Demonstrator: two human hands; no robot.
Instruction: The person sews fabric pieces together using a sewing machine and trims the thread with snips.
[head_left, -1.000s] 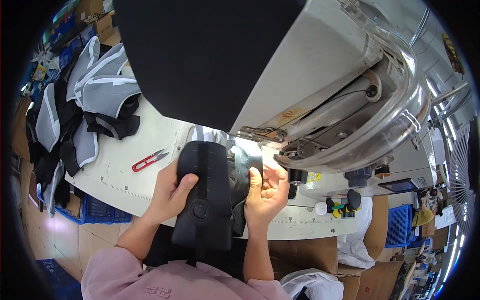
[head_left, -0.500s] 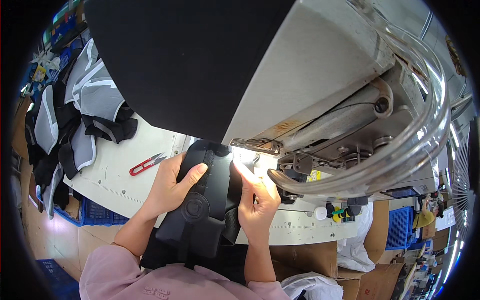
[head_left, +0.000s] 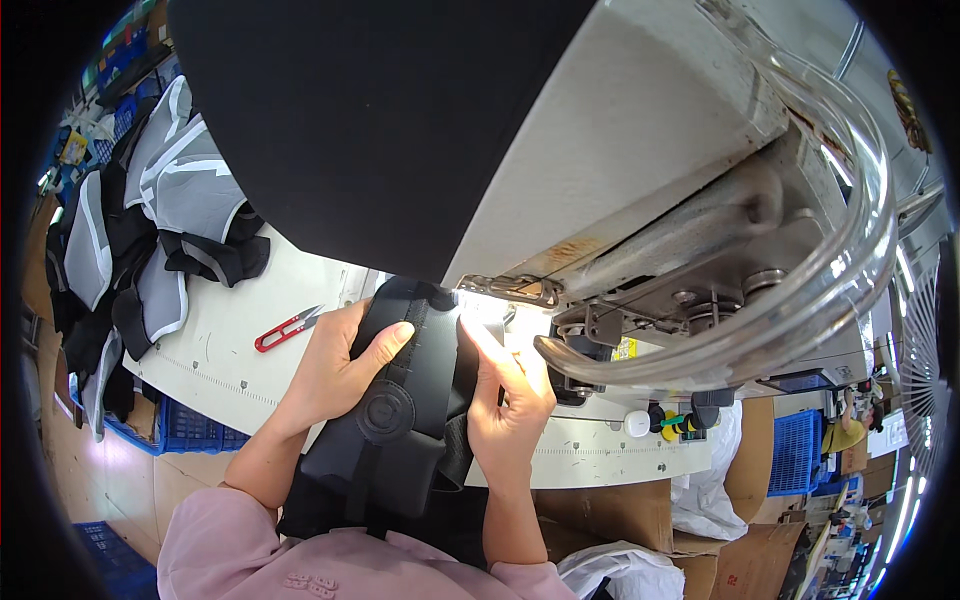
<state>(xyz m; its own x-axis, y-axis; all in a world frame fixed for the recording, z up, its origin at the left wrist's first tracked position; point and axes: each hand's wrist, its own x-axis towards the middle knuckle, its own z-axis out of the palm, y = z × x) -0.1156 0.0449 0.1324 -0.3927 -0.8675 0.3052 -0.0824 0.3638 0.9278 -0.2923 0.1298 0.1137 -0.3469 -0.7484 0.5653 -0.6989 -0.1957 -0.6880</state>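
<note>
A black padded piece (head_left: 425, 385) with a raised round disc (head_left: 387, 411) and a strap lies across the front of the sewing machine (head_left: 600, 200). My left hand (head_left: 345, 370) is closed on its left side, thumb pressed on top and the other fingers hidden beneath. At its right edge, close under the brightly lit needle area, my right hand (head_left: 508, 395) grips with bent fingers, the index finger stretched toward the glare. Glare hides the needle and the exact stitching spot.
Red-handled thread snips (head_left: 288, 328) lie on the white table (head_left: 225, 350) left of my hands. A heap of grey and black cut pieces (head_left: 165, 210) covers the far left. A clear curved tube (head_left: 860, 250) arches on the right, above cardboard boxes (head_left: 610, 515) and a blue crate (head_left: 797, 455).
The machine's thread lever, distinct earlier, is now blurred by motion. The whole view has shifted slightly; both hands keep nearly the same hold on the black padded piece.
</note>
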